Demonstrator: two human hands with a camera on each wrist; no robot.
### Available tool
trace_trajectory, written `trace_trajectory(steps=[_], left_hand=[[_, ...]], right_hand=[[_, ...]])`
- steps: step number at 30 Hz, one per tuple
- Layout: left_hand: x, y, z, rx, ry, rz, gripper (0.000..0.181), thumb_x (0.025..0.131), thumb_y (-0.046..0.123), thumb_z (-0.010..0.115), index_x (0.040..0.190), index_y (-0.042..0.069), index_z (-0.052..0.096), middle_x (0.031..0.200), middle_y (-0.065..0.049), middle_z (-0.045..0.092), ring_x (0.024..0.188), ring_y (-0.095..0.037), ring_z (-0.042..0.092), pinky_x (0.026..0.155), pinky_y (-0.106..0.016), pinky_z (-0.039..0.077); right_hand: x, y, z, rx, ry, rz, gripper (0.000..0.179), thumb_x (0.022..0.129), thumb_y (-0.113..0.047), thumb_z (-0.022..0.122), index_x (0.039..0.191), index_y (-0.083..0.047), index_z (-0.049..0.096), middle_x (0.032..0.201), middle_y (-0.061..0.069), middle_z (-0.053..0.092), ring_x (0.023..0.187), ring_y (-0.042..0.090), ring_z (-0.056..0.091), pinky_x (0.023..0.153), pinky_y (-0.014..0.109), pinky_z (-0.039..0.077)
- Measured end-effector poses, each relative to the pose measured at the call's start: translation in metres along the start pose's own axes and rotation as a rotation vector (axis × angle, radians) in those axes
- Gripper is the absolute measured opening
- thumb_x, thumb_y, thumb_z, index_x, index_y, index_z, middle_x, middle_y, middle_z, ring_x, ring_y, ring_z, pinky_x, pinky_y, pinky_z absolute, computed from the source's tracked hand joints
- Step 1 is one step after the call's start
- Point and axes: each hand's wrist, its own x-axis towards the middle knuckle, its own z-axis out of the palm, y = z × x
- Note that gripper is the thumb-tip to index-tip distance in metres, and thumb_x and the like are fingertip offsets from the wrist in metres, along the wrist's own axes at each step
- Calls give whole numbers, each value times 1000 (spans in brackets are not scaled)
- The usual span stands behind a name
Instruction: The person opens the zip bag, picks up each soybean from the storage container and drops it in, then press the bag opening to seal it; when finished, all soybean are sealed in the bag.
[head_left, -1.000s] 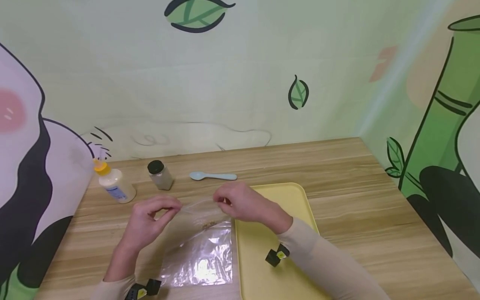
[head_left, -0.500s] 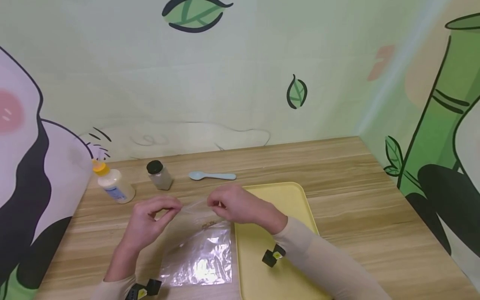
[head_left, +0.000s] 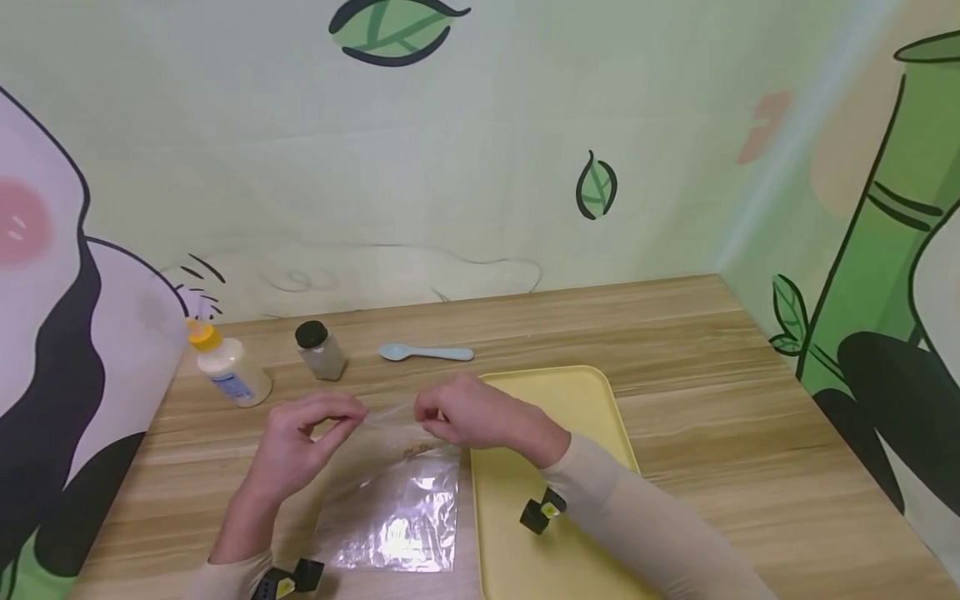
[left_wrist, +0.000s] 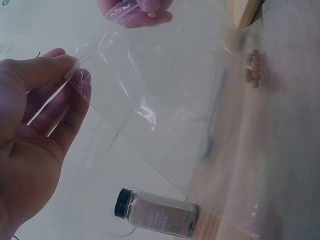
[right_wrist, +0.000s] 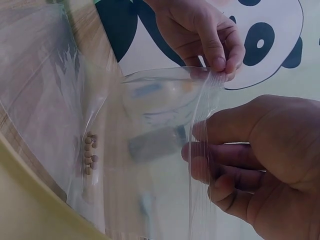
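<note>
A clear zip bag (head_left: 397,508) has its lower part on the table and its top edge lifted between my hands. Inside it, several small round brown pellets (right_wrist: 90,152) gather in a fold. My left hand (head_left: 296,437) pinches one top corner between thumb and fingertips. With thumb and fingers, my right hand (head_left: 480,412) pinches the zip strip farther along the same edge, as the right wrist view shows. Behind the bag stands a glass pepper jar (left_wrist: 162,215) with a black lid.
A yellow tray (head_left: 551,467) lies right of the bag, under the right forearm. Toward the back of the wooden table (head_left: 712,400) are a light blue spoon (head_left: 426,352) and a white squeeze bottle (head_left: 234,372) with a yellow cap. A printed wall rises behind.
My right hand has shifted a little left along the bag's top edge, toward the left hand. The bag's lower part has moved slightly left. My left hand keeps its pinch at the corner.
</note>
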Motion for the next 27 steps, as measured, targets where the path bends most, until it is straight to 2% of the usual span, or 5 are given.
trace_trajectory(steps=[9, 17, 27], left_hand=[[0, 0, 0, 6, -7, -27, 31, 71, -22, 73, 88, 4, 74, 89, -11, 73, 89, -2, 67, 81, -13, 56], [-1, -1, -1, 10, -6, -21, 31, 70, -22, 73, 88, 4, 74, 89, -11, 73, 89, -3, 67, 81, -13, 56], [0, -1, -1, 5, 3, -12, 32, 70, -22, 73, 88, 4, 74, 88, -11, 73, 88, -3, 67, 81, -14, 57]], right_hand=[[-1, -2, -3, -3, -3, 13, 9, 93, -13, 63, 88, -14, 70, 79, -8, 67, 70, 2, 54, 64, 10, 46], [-2, -4, -5, 2, -6, 28, 9, 93, -15, 63, 90, -14, 71, 81, -7, 68, 70, 1, 55, 64, 10, 46], [-6, 2, -11, 6, 100, 18, 10, 94, -13, 60, 93, -12, 70, 83, -6, 65, 67, 2, 52, 62, 11, 46]])
